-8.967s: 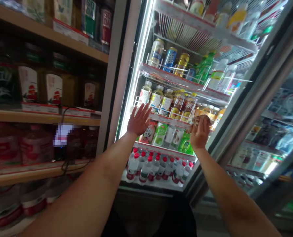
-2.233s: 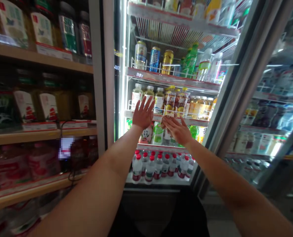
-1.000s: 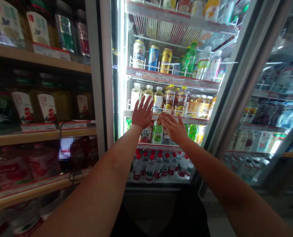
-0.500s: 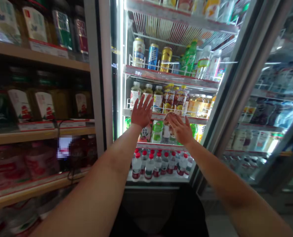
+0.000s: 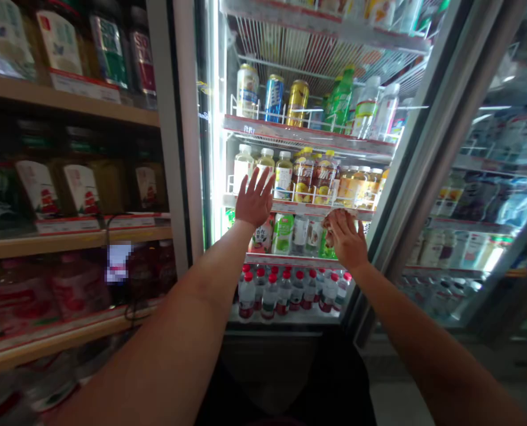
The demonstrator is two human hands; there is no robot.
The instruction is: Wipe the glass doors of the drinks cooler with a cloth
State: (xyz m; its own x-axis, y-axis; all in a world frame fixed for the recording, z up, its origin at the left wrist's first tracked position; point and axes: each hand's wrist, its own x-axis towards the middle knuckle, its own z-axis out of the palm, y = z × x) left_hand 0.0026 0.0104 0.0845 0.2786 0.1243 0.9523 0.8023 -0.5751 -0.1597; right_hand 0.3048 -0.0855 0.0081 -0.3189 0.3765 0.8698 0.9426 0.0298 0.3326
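Note:
I stand before an open drinks fridge. My left hand (image 5: 254, 201) is open, its fingers spread flat against the front rail of the middle shelf (image 5: 303, 208), just below the tea bottles (image 5: 283, 174). My right hand (image 5: 347, 239) is curled over a small crumpled cloth (image 5: 328, 220) and presses it against the right part of the same rail, in front of the green bottles on the shelf below. Most of the cloth is hidden under my fingers.
Cans (image 5: 273, 97) and green bottles stand on the shelf above, and red-capped water bottles (image 5: 285, 290) on the bottom shelf. The fridge's glass door (image 5: 445, 118) is swung open on the right. Wooden shelves (image 5: 68, 239) with packaged goods fill the left side.
My right hand has slid with the cloth along the shelf rail from the middle toward the right. My left hand has stayed on the rail.

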